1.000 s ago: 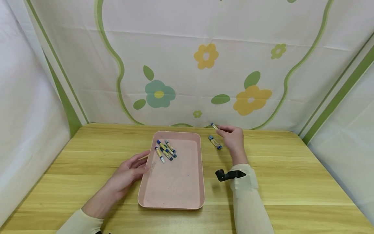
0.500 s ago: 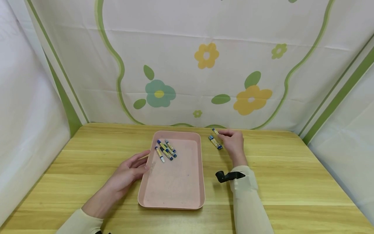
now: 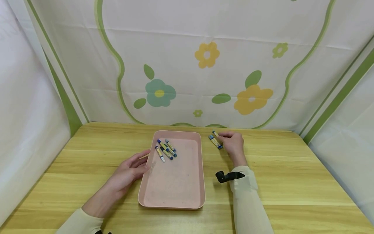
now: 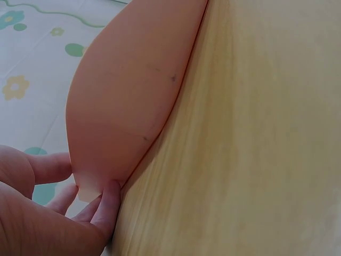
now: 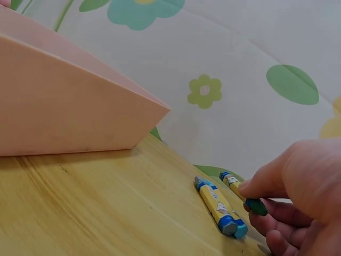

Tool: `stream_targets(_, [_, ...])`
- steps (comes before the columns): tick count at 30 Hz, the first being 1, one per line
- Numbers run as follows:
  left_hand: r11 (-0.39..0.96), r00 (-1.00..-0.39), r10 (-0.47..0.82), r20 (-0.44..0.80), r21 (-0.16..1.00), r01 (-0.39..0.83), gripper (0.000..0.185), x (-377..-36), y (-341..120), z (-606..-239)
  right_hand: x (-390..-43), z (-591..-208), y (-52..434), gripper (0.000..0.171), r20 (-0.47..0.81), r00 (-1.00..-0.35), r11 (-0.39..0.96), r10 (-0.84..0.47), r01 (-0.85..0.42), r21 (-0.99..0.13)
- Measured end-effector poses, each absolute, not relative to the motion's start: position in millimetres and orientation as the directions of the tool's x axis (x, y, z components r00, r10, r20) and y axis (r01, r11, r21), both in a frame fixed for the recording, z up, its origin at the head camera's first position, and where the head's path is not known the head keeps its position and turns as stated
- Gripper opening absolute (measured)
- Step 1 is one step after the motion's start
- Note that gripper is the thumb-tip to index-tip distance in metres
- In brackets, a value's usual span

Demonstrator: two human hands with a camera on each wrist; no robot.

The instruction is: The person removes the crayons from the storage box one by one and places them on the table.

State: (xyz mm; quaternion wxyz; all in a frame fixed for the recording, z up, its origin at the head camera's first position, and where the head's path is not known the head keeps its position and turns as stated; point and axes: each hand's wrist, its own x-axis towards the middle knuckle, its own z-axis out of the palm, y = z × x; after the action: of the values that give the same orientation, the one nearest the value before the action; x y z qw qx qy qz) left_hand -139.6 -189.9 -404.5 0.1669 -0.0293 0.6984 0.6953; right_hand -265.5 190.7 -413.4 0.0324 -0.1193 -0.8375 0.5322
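A shallow pink plastic tray [image 3: 175,182], rectangular with rounded corners and a smooth matte floor faintly smudged with marks, lies on a pale wooden table [image 3: 292,182] with long straight grain. At the tray's far left corner four short paper-wrapped crayons [image 3: 166,149] lie loosely side by side, their yellow labels banded in blue.

The left hand [image 3: 128,172] rests on the table against the tray's left wall; its fingers [image 4: 106,205] are nearly straight and a little apart, the tips touching the smooth outer wall near the corner, with nothing gripped.

The right hand [image 3: 233,143] is on the far side of the table, to the right of the tray. Its thumb and forefinger pinch one crayon [image 5: 242,193] by its dark green end, the other fingers curled below. The wrist view shows this crayon's yellow wrapper with a blue band, its far end low over the table or on it; I cannot tell which. Just beside it, on the tray's side, a second crayon [image 5: 219,207] lies flat on the wood, cylindrical, yellow-wrapped with blue bands and a blunt grey tip. The two run nearly parallel, close together; whether they touch is not clear.

A cream sleeve [image 3: 248,201] covers the right forearm, with a black strap [image 3: 228,176] at the wrist. Behind the table hangs a creased white cloth backdrop [image 3: 204,65] printed with flat teal and yellow flowers, green leaves and a curving green line.
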Motion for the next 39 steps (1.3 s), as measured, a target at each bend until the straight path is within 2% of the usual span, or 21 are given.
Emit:
stream_targets(5, [0.032,-0.942,0.192,-0.276,0.961,-0.275,0.065,-139.2,-190.5,-404.6,-264.1,-413.6,192.9,0.026,-0.090,-0.969,0.420,0.230,0.182,-0.889])
stream_targets(15, [0.029,-0.943,0.195,-0.271,0.962,-0.271,0.066,-139.3,-189.6,-403.2,-266.5,-413.9,196.0,0.025,-0.052,-0.981,0.535,0.189,0.148,-0.832])
stream_targets(39, [0.035,-0.942,0.201,-0.269,0.963,-0.267,0.066,-139.4,-189.6,-405.6,-268.2,-414.0,196.5,0.029,-0.081,-0.979,0.533,0.188,0.171,-0.828])
